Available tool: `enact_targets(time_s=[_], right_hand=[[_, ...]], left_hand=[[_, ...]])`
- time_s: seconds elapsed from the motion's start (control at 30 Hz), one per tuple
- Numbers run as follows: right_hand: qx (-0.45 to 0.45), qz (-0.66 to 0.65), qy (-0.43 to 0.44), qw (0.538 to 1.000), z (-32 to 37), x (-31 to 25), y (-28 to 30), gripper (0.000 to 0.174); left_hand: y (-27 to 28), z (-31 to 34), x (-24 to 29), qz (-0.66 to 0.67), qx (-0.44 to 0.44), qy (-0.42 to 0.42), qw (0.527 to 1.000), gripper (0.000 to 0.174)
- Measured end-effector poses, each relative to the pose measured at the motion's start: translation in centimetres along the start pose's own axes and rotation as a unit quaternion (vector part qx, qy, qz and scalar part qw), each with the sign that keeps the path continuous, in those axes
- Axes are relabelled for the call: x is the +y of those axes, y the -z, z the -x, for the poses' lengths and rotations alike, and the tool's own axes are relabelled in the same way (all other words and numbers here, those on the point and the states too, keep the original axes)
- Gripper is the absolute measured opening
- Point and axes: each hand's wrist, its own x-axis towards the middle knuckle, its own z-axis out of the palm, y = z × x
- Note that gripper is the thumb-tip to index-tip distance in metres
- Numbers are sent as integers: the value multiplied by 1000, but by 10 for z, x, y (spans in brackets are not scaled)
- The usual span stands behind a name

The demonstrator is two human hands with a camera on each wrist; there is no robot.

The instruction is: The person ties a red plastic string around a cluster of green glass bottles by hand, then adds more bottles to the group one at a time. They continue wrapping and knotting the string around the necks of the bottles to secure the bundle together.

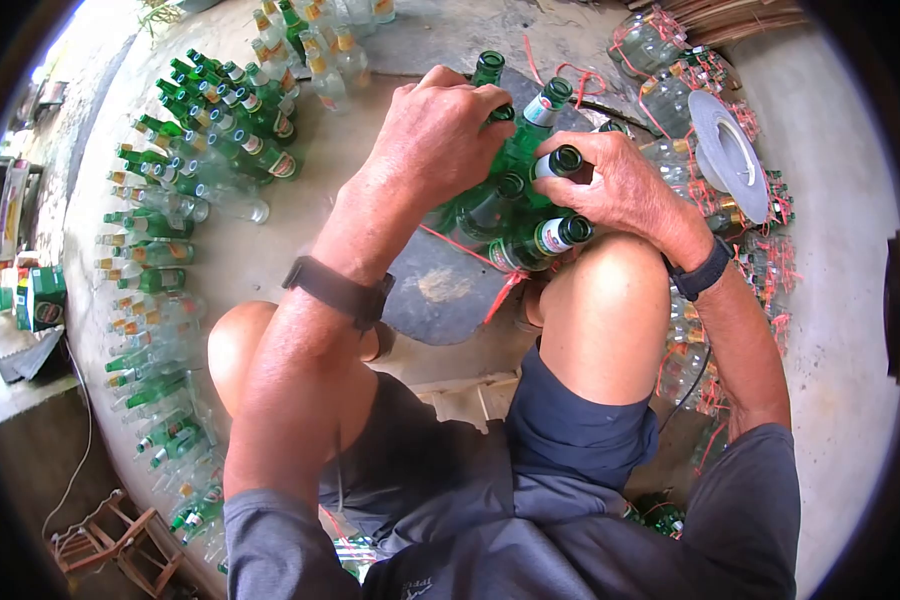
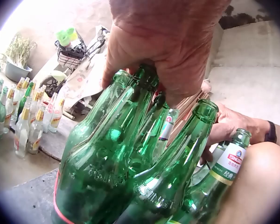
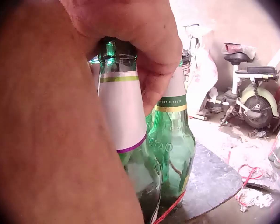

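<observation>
Several green beer bottles (image 1: 482,215) stand bunched together on a dark round slab (image 1: 440,295), with red string (image 1: 505,300) around them low down. My left hand (image 1: 435,130) reaches over the bunch from the left and grips a green bottle neck (image 2: 147,79) from above. On the other side, my right hand (image 1: 620,185) holds the neck of a white-labelled bottle (image 3: 121,112), thumb and fingers around it just below the mouth. A bottle with a Tsingtao neck label (image 2: 228,165) leans outward nearest my raised knee. The bottle bases are mostly hidden in the head view.
Rows of loose green and clear bottles (image 1: 210,120) stand on the concrete floor at left. Bottles bundled with red string (image 1: 670,110) line the right side, with a grey hat (image 1: 730,155) on them. A wooden stool (image 1: 120,545) is at lower left. A scooter (image 3: 254,95) stands beyond.
</observation>
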Motion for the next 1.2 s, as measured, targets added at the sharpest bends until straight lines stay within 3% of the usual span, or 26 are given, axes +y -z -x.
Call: enact_targets(time_s=[0.23, 0.43, 0.53, 0.63, 0.87, 1.2], right_hand=[[-33, 18, -9, 999, -5, 2, 0, 36], [16, 49, 19, 998, 0, -2, 4, 37], [32, 50, 62, 996, 0, 2, 3, 29], [-5, 26, 21, 999, -5, 0, 5, 29], [0, 24, 13, 1000, -5, 3, 4, 30], [-23, 67, 34, 997, 3, -1, 20, 51]], left_hand=[[-2, 1, -2, 1, 11, -3, 1000, 32], [-3, 1, 0, -2, 5, 7, 1000, 33], [-1, 1, 0, -10, 1, 4, 1000, 34], [-1, 1, 0, 3, 3, 9, 1000, 33], [-1, 0, 0, -6, 12, -2, 1000, 32], [-2, 1, -3, -10, 9, -9, 1000, 31]])
